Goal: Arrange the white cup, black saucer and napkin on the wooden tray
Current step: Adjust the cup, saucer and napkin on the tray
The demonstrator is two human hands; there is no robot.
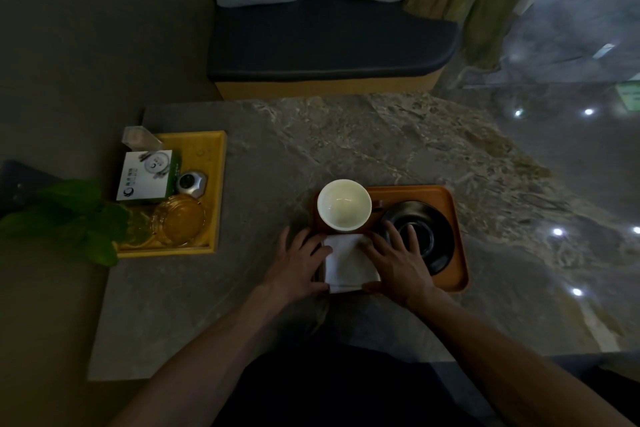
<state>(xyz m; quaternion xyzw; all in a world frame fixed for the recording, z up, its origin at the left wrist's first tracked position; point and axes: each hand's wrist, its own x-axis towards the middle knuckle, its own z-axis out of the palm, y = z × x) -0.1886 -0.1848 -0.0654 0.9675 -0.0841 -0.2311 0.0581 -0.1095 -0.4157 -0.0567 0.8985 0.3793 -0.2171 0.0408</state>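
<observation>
The brown wooden tray lies on the marble table. An empty white cup stands upright at the tray's far left corner. The black saucer rests on the tray's right half. A folded white napkin lies flat at the tray's near left, in front of the cup. My left hand presses on the napkin's left edge, fingers spread. My right hand lies on the napkin's right edge, its fingertips reaching over the saucer's left rim. Neither hand grips anything that I can see.
A yellow tray at the table's left holds a white and green box, a small silver object, glass dishes and a green plant. A dark cushioned bench stands beyond the table.
</observation>
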